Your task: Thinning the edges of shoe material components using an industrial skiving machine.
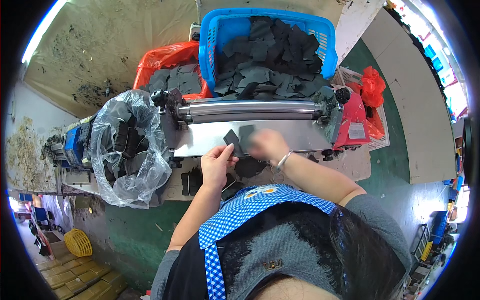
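Nearer than the steel plate lie black scraps. Over its near edge, the left hand pinches a dark piece, long axis slanting far-left to near-right. The blurred right hand meets another piece, grip unclear. Beyond the plate, rollers bar the blue basket.

1 fisheye view looks down from head height, close over the apron, toward the roller machine.
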Available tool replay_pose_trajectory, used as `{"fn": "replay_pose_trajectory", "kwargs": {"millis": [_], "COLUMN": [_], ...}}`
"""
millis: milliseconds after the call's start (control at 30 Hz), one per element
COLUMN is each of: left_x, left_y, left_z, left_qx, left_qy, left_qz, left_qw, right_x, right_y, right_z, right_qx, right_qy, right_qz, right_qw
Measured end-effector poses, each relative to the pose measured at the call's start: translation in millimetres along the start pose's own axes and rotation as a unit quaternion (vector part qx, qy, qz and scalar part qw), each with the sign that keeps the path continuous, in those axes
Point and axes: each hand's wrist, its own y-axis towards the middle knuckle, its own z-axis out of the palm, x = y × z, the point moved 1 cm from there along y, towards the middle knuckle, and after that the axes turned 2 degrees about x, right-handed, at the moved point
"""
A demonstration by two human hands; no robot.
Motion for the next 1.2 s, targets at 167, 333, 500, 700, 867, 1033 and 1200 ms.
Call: {"fn": "replay_pose_trajectory", "kwargs": {"millis": [167, 333, 500, 700, 867, 1033, 1200], "left_x": [-2, 8, 3, 10, 16, 8, 20], "left_y": [8, 9, 12, 8, 15, 12, 15], "left_z": [-4, 5, -1, 10, 1, 7, -2], "left_qx": [-0.03, 0.019, -0.021, 0.006, 0.016, -0.034, 0.044], "left_qy": [0.057, -0.014, 0.026, 0.024, -0.011, -0.096, 0.096], "left_qz": [0.038, -0.002, 0.017, 0.012, 0.01, 0.078, 0.068], "left_qw": [0.997, 1.0, 0.999, 1.0, 1.0, 0.992, 0.992], "right_x": [6, -2, 2, 5, -1, 13, 0], "right_y": [18, -16, 23, -24, -5, 20, -16], "right_z": [-19, 15, -29, 20, 5, -24, 4], "right_qx": [-0.039, 0.096, -0.083, 0.107, 0.069, -0.074, 0.135], "right_qy": [0.043, -0.16, 0.112, -0.159, -0.062, 0.147, -0.008], "right_qz": [-0.03, -0.133, 0.003, -0.125, -0.071, 0.038, 0.126], "right_qw": [0.998, 0.973, 0.99, 0.973, 0.993, 0.986, 0.983]}}
